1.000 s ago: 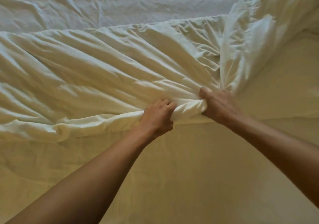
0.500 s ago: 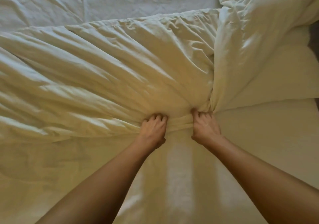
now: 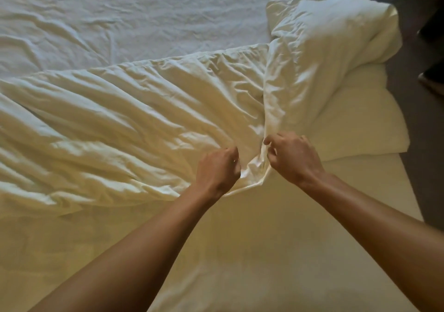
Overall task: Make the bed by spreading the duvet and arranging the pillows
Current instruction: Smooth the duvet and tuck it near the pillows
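Left hand (image 3: 217, 172) and right hand (image 3: 294, 159) seemingly pinch duvet (image 3: 132, 124) edge.

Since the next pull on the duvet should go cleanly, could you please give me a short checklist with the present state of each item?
1. Grip of the left hand on the duvet edge: ok.
2. The right hand pinches the same edge: ok.
3. Duvet spread flat: not ok, it lies bunched and wrinkled.
4. Bare sheet beyond it covered: not ok.
5. Flat pillow clear of the duvet: not ok, a puffy fold lies over it.
6. Duvet's far corners free: cannot tell.
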The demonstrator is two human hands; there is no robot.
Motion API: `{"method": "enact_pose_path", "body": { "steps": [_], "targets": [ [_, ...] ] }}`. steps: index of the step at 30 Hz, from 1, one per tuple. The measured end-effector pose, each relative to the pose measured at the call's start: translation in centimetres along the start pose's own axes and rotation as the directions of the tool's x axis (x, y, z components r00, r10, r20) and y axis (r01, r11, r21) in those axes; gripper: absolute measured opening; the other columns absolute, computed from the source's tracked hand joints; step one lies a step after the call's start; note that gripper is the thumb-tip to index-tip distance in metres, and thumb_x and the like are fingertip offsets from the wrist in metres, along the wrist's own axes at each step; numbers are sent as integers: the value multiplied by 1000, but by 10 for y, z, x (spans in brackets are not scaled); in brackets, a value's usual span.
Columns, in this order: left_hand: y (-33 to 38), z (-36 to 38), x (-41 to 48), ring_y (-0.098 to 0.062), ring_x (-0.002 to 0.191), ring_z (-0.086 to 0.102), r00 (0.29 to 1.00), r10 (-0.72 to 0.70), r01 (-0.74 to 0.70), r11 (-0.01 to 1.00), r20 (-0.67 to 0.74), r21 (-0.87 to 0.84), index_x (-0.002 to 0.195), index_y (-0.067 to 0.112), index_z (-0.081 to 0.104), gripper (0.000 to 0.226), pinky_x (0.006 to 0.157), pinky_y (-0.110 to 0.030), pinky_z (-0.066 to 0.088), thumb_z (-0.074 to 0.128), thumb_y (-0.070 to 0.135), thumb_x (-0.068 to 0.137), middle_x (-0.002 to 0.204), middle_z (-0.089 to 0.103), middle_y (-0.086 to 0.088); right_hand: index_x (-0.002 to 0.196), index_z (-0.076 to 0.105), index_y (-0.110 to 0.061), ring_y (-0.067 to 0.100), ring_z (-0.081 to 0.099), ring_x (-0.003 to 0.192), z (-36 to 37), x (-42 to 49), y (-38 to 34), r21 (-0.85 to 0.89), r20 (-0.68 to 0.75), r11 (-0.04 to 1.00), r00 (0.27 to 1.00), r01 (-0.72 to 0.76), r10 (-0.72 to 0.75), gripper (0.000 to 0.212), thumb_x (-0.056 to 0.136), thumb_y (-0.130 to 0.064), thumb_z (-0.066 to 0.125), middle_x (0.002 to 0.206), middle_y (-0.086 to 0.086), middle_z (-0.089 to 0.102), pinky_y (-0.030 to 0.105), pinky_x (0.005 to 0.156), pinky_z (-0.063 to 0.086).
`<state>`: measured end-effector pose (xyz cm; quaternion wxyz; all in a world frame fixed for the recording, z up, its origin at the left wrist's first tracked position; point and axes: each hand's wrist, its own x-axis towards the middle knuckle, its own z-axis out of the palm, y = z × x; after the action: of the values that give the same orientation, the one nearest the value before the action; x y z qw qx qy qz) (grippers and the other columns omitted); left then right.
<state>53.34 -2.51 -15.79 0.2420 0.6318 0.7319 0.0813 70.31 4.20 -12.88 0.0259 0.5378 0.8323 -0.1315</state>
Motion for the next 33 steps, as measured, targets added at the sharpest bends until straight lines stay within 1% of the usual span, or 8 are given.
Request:
{"method": "enact_pose_path", "body": {
  "steps": [5,11,16,21,24,27,30,33],
  "targets": [
    [60,8,39,-21,104,59,977,-192,168,963,-98,-209,117,22,61,29,91,-39,46,58,34,91,111,65,1,113,69,-18,27,60,104,-35,53,53,-2,-74,994,991,108,-108,28,89,-13,56,110,4,67,42,91,42],
    [106,26,89,-26,125,46,894,-432,353,846,-124,-400,141,21,46,61,104,-45,40,62,47,87,133,53,-5,125,63,-19,29,50,120,-49,102,95,-71,-53,957,957,281,-285,45,82,-7,54,128,6,58,45,99,36],
    [120,39,118,-24,116,57,851,-522,390,701,-57,-597,136,24,50,68,97,-47,50,61,53,75,126,61,0,132,57,-19,29,46,127,-65,145,119,-139,22,923,933,358,-358,54,81,-3,52,137,7,52,45,105,29],
    [130,39,144,-19,107,64,837,-547,352,564,-18,-747,131,22,55,57,93,-38,53,73,45,82,118,67,3,139,46,-23,26,39,134,-72,193,122,-216,116,841,869,495,-482,58,84,-7,54,147,5,43,46,109,29],
    [127,43,158,-18,102,65,800,-598,396,469,46,-789,129,21,53,69,91,-39,54,82,48,73,114,67,5,148,32,-30,24,18,148,-76,225,113,-324,211,740,807,590,-551,74,83,-12,63,160,3,22,53,117,14],
    [129,47,161,-16,102,66,808,-580,380,376,105,-845,130,21,53,76,92,-39,55,88,41,66,115,68,6,151,23,-38,23,-3,153,-72,246,102,-389,452,637,740,665,-497,81,84,-11,60,166,-3,5,64,116,-4],
    [141,52,163,-13,95,66,874,-474,341,430,113,-836,120,20,58,57,90,-40,56,86,24,71,109,69,5,147,29,-42,22,1,152,-66,251,110,-375,609,619,687,690,-396,79,81,-9,57,161,-6,19,69,113,-10],
    [165,61,167,-23,95,67,939,-343,265,697,15,-666,124,22,56,59,83,-44,56,75,30,69,103,71,0,144,30,-44,27,21,145,-65,244,138,-472,592,567,719,675,-363,73,81,-24,62,150,-2,36,65,114,5]
  ]
}}
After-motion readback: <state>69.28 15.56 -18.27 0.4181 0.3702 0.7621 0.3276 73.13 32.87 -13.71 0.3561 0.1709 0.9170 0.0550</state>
